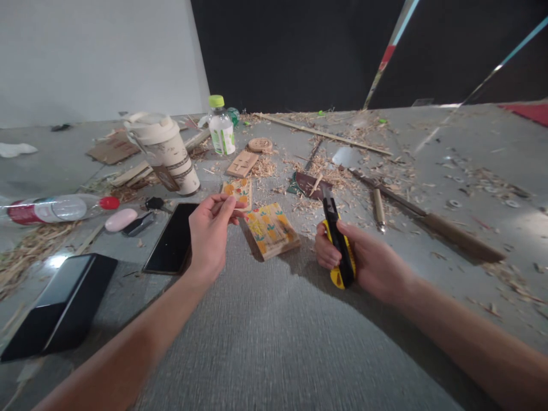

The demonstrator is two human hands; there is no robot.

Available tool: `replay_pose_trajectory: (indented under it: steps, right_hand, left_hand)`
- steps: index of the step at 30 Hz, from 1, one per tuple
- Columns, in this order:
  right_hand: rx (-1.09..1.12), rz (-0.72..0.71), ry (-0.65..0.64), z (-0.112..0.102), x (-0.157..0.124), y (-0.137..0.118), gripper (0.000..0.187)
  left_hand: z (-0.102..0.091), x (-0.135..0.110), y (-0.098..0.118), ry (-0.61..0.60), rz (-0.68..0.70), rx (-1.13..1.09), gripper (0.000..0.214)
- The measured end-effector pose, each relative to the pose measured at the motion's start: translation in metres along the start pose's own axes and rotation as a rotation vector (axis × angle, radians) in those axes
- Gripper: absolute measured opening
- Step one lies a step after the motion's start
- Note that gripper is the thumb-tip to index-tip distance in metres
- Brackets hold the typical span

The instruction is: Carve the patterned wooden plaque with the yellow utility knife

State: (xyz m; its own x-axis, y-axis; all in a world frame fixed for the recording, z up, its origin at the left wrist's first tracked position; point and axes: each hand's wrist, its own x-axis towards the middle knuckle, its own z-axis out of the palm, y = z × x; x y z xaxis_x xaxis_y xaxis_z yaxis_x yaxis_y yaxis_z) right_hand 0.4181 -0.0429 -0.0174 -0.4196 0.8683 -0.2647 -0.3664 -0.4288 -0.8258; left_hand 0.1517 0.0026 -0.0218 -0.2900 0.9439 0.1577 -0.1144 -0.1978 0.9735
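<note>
My right hand is wrapped round a yellow and black utility knife, its thumb along the body and its blade end pointing away from me. My left hand is closed in a pinch, and whatever sits between thumb and fingers is too small to make out. Just right of those fingertips lies a square wooden block with an orange and green fruit pattern on top. Behind the left fingers shows a second piece with a similar pattern, partly covered by the hand.
A phone, a black folded device and a lidded cup stand or lie left. Farther back are a green-capped bottle and a plain wooden piece. Wood shavings and a long brown-handled tool lie right.
</note>
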Motion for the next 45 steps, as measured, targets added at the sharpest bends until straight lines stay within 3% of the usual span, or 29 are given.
replay_pose_trajectory:
  steps: [16,38,45]
  right_hand:
    - [0.013,0.002,0.008,0.0017,-0.0001,-0.0007,0.035]
    - [-0.014,0.001,0.038,0.0025,-0.0003,-0.0015,0.035]
    - [0.022,0.012,0.014,0.0009,-0.0004,-0.0009,0.035]
  left_hand:
    - [0.0002,0.0,0.002,-0.002,-0.011,0.06,0.021]
    - [-0.004,-0.0023,-0.0005,-0.043,0.103,0.171,0.063]
    - [-0.0027,-0.0018,-0.0002,-0.021,0.093,0.162,0.056]
